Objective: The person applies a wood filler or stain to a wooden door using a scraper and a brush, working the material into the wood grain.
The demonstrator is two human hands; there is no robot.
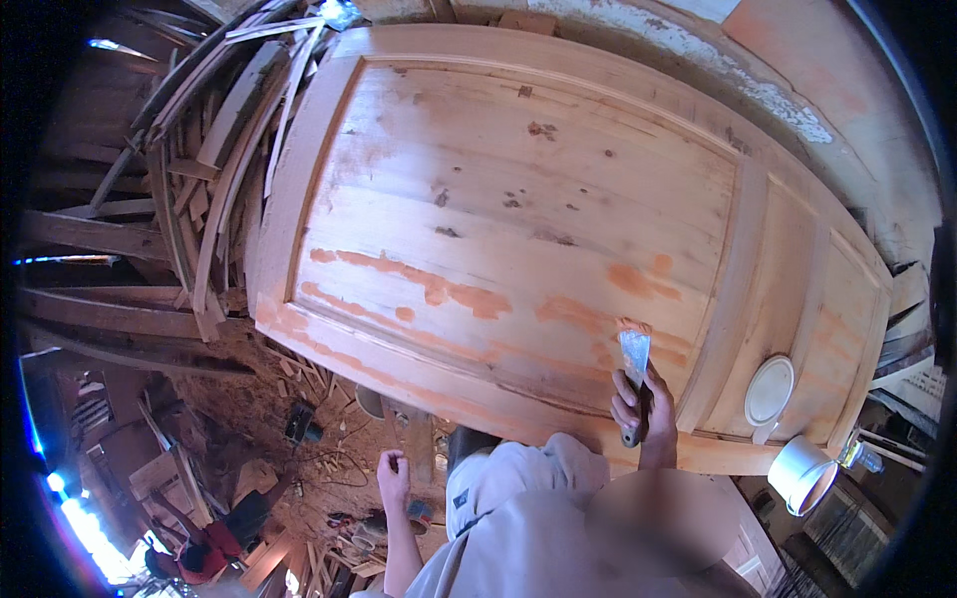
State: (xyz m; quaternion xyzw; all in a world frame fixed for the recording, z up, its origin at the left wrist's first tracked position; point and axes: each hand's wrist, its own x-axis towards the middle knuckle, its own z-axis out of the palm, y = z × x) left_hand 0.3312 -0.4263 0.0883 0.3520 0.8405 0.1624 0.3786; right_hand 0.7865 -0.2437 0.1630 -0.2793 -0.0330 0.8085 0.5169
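Observation:
My right hand (pixel 653 414) is closed around the handle of a putty knife (pixel 634 357), its blade pointing away from me over the wooden door (pixel 558 130). Orange-brown filler sits on the blade's tip. Smears of the same filler (pixel 469 297) run along the near part of the large panel and the near frame rail. Off the door's near edge, my left hand (pixel 395 478) hangs with its fingers curled in and nothing visible in them. A round white lid (pixel 770 391) lies on the door to the right, by a white bucket (pixel 797 473) with orange-brown residue inside.
Long offcuts and strips of wood (pixel 234 159) are heaped against the door's left end. Sawdust and wood scraps cover the floor (pixel 344 463) at lower left, where another person in red (pixel 204 558) is bent low. A clear bottle (pixel 862 456) is beside the bucket.

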